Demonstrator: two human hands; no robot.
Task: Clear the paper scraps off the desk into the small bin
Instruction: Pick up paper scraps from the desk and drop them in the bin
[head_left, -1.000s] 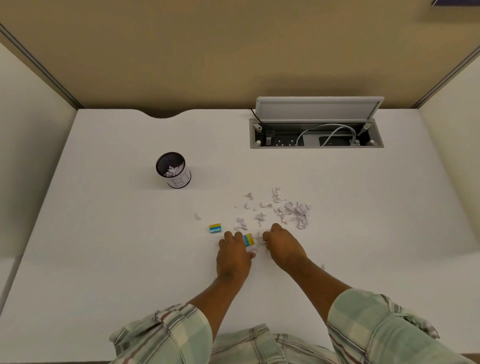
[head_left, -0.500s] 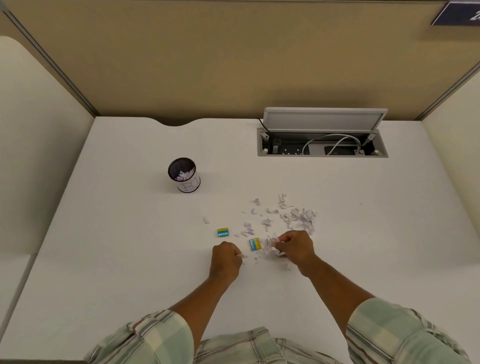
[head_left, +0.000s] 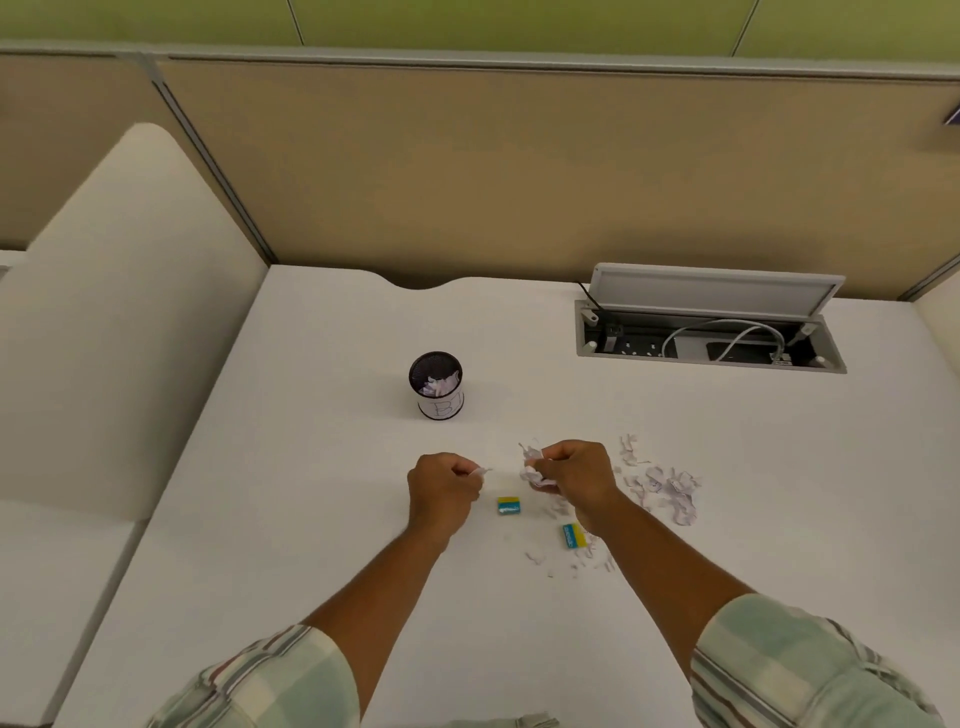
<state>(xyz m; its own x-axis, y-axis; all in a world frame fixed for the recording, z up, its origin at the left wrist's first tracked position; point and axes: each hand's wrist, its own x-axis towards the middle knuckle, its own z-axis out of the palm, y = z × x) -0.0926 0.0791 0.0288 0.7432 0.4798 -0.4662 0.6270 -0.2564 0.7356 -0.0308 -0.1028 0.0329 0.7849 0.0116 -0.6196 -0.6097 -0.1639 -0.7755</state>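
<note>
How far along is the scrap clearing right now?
Partly done. The small bin already holds some paper scraps. In hand: the right hand is closed on a bunch of scraps and the left hand pinches a small piece, both short of the bin. Left: the scattered pile to the right and loose bits near the two yellow-and-blue erasers.

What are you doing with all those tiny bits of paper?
A person is tidying paper scraps off a white desk. The left hand pinches one small scrap and the right hand clutches a bunch. The small black bin, farther back on the left, already has some scraps inside. More scraps lie to the right of the hands, and two little yellow-and-blue blocks sit on the desk near them.
</note>
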